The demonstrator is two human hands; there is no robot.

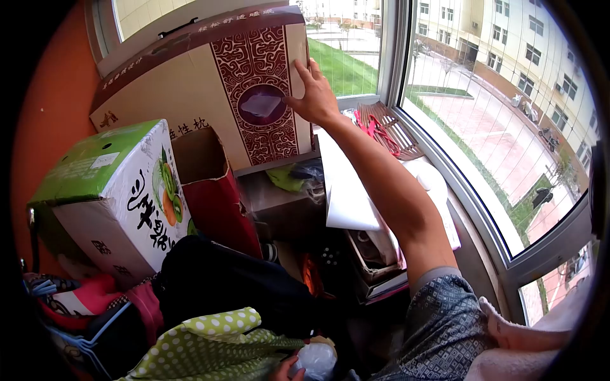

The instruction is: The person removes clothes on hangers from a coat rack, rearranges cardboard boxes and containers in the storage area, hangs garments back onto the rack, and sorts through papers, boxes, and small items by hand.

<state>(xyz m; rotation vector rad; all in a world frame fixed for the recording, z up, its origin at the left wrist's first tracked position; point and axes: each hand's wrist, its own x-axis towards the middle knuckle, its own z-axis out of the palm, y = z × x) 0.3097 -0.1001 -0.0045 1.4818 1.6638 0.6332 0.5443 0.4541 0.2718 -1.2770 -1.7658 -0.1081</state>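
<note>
My right hand point(316, 95) reaches up to the right edge of a large cream and maroon cardboard box point(190, 82). Thumb and forefinger rest on its patterned front, and the other fingers go round its side. That box stands tilted against the window at the back. At the bottom edge, only some fingers of my left hand point(287, 369) show. They are bent against a round, whitish, plastic-wrapped thing point(316, 360), whose kind I cannot make out. Green polka-dot cloth point(216, 340) lies beside that hand.
A green and white fruit carton point(121, 197) stands at the left, next to an open red box point(219, 203). Dark clothing point(222, 273) hangs in front. White sheets point(346, 184) and red cords point(379, 134) lie along the windowsill. Blue hangers point(79, 343) are at lower left.
</note>
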